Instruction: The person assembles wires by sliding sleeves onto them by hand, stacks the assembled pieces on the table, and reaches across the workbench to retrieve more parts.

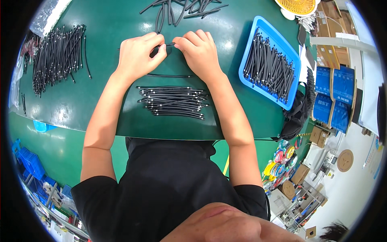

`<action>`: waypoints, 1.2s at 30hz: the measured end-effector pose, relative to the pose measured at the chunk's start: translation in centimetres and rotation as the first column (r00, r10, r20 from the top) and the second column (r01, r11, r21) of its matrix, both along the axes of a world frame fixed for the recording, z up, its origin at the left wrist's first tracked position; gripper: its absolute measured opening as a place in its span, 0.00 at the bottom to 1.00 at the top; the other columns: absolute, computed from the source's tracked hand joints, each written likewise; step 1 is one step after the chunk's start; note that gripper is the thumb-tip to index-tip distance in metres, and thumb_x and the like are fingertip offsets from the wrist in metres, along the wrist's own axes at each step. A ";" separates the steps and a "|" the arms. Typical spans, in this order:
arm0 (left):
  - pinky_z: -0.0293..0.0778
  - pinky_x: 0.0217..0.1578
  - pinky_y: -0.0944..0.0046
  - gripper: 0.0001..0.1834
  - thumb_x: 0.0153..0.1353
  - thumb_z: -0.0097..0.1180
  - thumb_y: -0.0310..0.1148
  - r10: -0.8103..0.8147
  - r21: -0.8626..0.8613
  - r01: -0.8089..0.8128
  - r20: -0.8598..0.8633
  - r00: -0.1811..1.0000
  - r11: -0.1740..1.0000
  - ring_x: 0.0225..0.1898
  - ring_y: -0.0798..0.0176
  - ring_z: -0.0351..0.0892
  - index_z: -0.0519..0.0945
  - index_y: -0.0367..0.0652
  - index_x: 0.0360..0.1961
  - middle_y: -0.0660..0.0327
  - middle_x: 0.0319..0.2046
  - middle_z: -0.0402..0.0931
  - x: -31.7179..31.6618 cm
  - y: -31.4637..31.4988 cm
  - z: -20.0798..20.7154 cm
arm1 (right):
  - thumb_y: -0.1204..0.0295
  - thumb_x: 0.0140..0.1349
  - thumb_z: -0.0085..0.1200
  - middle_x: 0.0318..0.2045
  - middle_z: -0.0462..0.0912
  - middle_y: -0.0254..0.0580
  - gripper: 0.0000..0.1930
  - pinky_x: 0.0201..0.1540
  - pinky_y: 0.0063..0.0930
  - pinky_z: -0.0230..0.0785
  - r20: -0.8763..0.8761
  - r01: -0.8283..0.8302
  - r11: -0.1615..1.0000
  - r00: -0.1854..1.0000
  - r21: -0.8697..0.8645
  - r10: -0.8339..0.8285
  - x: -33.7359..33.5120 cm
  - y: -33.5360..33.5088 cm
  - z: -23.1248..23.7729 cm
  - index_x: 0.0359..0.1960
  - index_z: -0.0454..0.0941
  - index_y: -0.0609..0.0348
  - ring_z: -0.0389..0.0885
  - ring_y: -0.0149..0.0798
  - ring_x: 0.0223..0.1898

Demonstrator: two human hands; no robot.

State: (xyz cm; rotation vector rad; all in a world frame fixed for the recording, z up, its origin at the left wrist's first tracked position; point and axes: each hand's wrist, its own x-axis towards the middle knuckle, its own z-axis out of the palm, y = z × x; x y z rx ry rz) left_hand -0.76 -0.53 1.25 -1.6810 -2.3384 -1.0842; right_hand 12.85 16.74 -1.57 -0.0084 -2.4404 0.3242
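My left hand (139,54) and my right hand (198,53) are close together over the table, both closed in a pinch. Between their fingertips runs a thin black tube (169,44), partly hidden by the fingers. A dark end also sticks out past the left hand's outer side. Just below the hands lies a single black cable (169,76). Nearer to me rests a neat bundle of short black cables (173,101) with light bands near their ends. Beyond the hands are loose black tubes (171,12), without visible bands.
A large heap of black cables (58,56) lies at the left on the green table (100,97). To the right, a blue tray (246,74) holds many similar cables. A yellow round basket (297,5) is at the far right. Plastic bags (48,16) lie far left.
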 end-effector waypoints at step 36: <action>0.63 0.75 0.51 0.46 0.82 0.14 0.64 -0.476 0.447 0.172 0.850 0.223 0.878 0.69 0.52 0.75 0.76 0.35 0.64 0.46 0.64 0.79 1.0 1.2 -1.3 | 0.67 0.57 0.71 0.31 0.85 0.25 0.08 0.34 0.32 0.69 -0.004 -0.089 0.996 0.996 -0.016 0.089 -0.1 -1.7 1.2 0.38 0.87 0.46 0.84 0.32 0.33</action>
